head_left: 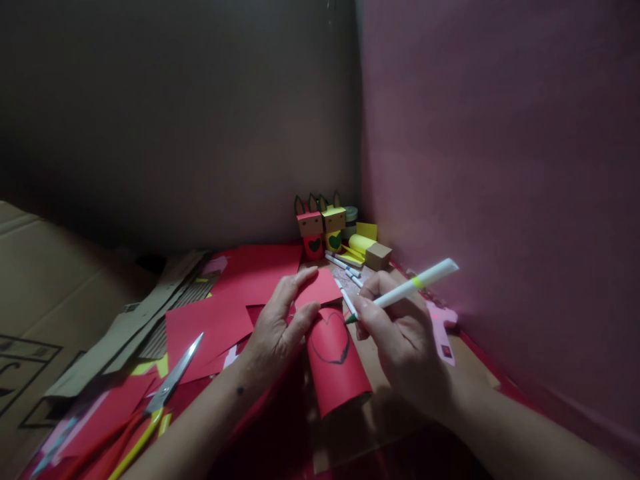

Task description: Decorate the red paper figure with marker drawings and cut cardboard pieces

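A red paper tube (336,363) lies in front of me with a dark heart outline drawn on it. My left hand (278,328) steadies the tube's left side, fingers partly curled, fingertips resting on a red paper piece (319,287). My right hand (400,333) pinches a white marker (415,285), its tip touching the tube near the heart's upper right.
Two small paper figures, one red (311,230) and one yellow (333,225), stand at the back by a pink wall (500,167). Loose markers (345,267), red sheets (235,300), scissors (165,393) with yellow handles, a pink glue gun (443,330) and cardboard (45,300) lie around.
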{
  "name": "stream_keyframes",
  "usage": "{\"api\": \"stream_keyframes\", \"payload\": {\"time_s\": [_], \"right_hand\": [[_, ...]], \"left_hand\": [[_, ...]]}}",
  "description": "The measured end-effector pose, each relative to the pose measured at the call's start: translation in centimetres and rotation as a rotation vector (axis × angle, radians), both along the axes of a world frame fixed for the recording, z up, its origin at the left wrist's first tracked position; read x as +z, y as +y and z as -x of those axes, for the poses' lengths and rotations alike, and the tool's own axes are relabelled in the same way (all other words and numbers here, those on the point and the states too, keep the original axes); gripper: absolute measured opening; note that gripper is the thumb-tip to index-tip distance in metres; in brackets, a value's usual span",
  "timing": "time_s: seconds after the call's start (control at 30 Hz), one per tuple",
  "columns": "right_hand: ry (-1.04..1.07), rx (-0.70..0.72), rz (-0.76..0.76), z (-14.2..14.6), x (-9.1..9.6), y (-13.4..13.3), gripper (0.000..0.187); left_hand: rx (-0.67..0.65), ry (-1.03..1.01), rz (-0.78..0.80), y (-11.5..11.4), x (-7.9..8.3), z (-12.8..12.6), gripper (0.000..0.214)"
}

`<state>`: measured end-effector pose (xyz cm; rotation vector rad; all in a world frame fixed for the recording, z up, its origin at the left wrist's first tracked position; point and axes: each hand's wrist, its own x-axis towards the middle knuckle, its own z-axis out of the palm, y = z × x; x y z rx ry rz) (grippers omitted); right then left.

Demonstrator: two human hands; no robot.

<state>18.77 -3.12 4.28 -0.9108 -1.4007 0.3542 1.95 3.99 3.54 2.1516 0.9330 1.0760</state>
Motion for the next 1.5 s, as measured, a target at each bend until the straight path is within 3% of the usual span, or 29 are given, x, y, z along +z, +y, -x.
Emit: {"api": "stream_keyframes", "payload": {"time_s": [1.5], "right_hand": [[0.0,0.005,0.044,0.0,-0.42,0.15,0.022]], "left_hand": [[0.003,-0.005,-0.014,-0.12,0.04,0.01,0.047]]}}
